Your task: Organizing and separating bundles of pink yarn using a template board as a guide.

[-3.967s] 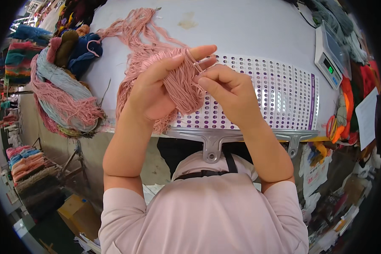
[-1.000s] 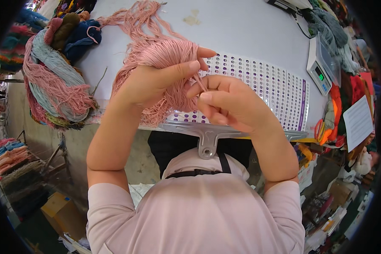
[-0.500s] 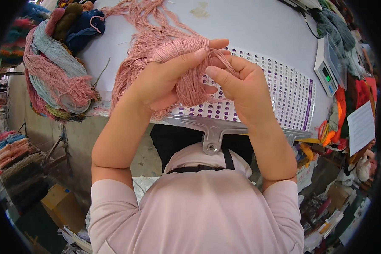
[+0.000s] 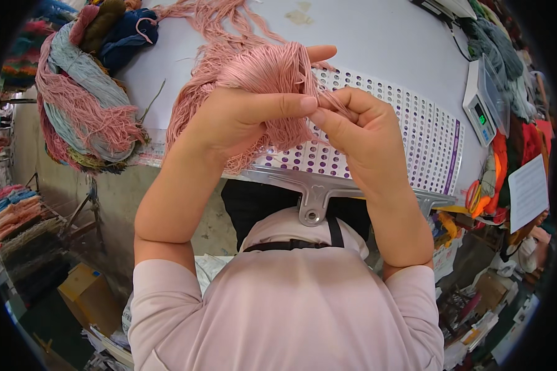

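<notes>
A thick hank of pink yarn [image 4: 266,67] is draped over my left hand [image 4: 241,114], which is closed on it. The left thumb lies across the front of the strands, and one finger sticks out past the hank at the far side. My right hand [image 4: 365,123] pinches a few strands drawn out from the hank's right side, its thumb and forefinger close to the left thumb tip. Loose pink strands spread from the hank onto the white table [image 4: 185,37]. Most of the left fingers are hidden behind the yarn.
Under my hands lies a white sheet with rows of purple dots [image 4: 408,133], with a metal clip [image 4: 312,204] at its near edge. Hanks of blue, pink and dark yarn [image 4: 83,93] hang at the left table edge. A digital scale [image 4: 479,111] stands right, beside orange and red yarn [image 4: 500,173].
The left thumb has moved down and right across the strands toward the right fingertips. The hank's top has risen and bunched over the left hand.
</notes>
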A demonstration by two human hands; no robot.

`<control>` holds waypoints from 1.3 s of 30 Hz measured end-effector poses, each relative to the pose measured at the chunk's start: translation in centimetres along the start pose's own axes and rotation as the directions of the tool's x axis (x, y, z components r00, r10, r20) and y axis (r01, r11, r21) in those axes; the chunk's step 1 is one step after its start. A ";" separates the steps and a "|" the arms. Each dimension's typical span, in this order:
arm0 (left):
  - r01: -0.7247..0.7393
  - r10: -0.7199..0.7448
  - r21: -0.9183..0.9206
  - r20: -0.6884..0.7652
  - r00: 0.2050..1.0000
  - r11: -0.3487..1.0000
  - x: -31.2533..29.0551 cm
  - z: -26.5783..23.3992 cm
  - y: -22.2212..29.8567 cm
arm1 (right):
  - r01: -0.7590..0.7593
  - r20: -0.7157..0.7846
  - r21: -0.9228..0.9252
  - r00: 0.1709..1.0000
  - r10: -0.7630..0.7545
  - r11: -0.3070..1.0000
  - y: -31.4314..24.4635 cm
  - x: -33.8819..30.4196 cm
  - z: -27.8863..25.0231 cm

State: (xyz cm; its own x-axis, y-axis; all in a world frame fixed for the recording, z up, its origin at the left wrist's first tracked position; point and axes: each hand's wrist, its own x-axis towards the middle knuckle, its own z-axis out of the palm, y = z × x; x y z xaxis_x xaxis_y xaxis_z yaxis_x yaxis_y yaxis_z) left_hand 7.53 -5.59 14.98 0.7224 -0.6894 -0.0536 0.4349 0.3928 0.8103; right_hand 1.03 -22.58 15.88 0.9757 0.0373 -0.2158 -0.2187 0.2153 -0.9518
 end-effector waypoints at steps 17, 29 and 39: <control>-0.043 -0.082 0.299 0.394 0.916 0.953 -1.8 -6.5 3.5 | -0.033 0.404 0.461 0.898 -0.176 0.887 -2.7 -0.8 -9.7; -0.366 0.276 -0.359 -0.280 0.920 0.859 -20.6 -33.8 26.0 | 0.463 -0.936 0.203 0.351 0.032 0.863 -7.8 -29.7 -63.6; -0.159 0.160 -0.069 0.013 0.987 0.985 2.3 -11.4 3.1 | 0.049 -0.547 -0.053 0.834 -0.070 0.997 -6.1 -4.6 -27.1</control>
State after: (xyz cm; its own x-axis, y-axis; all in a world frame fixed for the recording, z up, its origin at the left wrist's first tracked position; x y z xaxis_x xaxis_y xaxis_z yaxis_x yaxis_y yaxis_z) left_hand 16.64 1.02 10.74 0.7760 -0.6250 0.0844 0.3503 0.5385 0.7664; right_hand -2.40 -50.46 16.74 0.8235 -0.5174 -0.2328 -0.1711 0.1649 -0.9714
